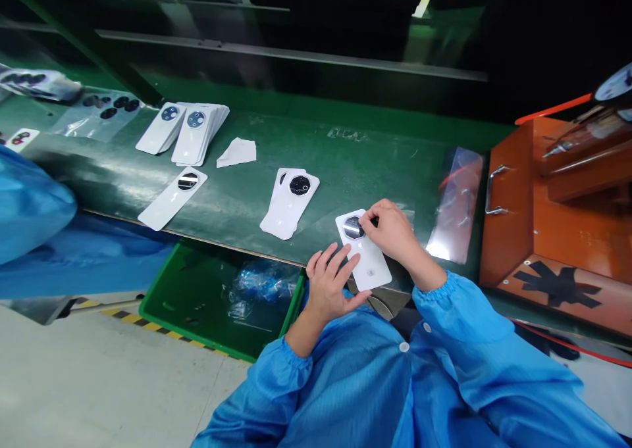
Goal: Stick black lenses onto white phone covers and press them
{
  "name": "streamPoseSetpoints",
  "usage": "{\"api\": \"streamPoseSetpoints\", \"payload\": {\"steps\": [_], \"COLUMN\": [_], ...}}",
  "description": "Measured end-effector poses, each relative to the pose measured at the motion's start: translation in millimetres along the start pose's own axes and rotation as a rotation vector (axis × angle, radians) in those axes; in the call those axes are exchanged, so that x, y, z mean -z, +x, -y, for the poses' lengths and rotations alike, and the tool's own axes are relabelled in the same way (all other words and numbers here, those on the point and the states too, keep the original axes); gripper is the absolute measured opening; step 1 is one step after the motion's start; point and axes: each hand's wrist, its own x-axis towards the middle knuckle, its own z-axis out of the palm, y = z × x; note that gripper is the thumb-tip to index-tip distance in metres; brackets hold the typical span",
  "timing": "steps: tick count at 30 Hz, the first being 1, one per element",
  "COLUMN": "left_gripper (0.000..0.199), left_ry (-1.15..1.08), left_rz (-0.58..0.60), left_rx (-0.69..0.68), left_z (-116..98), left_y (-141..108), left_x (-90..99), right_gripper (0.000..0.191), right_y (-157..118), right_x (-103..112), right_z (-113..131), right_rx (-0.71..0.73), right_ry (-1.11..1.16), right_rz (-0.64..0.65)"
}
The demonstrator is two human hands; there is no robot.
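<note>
A white phone back cover [372, 267] with a round black camera lens plate [353, 227] lies on the green bench in front of me, tilted slightly. My left hand [330, 289] rests at its left edge, fingers spread, with fingertips touching the cover. At the upper right of the lens plate, my right hand [392, 232] has thumb and forefinger pinched together; whatever is between them is too small to make out. Left of my hands, two overlapping white back covers [286, 212] lie on the bench, the top one with a black lens plate.
Stacked back covers [195, 142], a single cover [170, 201] and a torn white paper [237, 152] lie farther left. A green bin [172, 283] holding plastic film stands below the bench edge. To the right are a clear plastic strip [457, 204] and an orange machine [582, 231]. A co-worker's blue sleeve [34, 204] shows left.
</note>
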Motion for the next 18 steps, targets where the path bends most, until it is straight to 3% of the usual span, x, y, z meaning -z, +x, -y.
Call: {"api": "streamPoseSetpoints", "payload": {"steps": [12, 15, 18], "left_gripper": [0.068, 0.071, 0.074], "left_ry": [0.013, 0.043, 0.075], "left_rz": [-0.018, -0.002, 0.001], "left_rx": [-0.017, -0.042, -0.088], "left_z": [-0.9, -0.2, -1.8], "left_y": [2.3, 1.4, -1.5], "left_x": [1.5, 1.9, 3.7], "right_gripper": [0.016, 0.017, 0.023], "right_y": [-8.2, -29.9, -72.5], "right_x": [0.9, 7.2, 26.4], "right_z": [3.4, 5.2, 5.6], "right_rx": [0.069, 0.108, 0.147], "right_ry": [0.038, 0.003, 0.02], "right_rz": [-0.088, -0.198, -0.281]}}
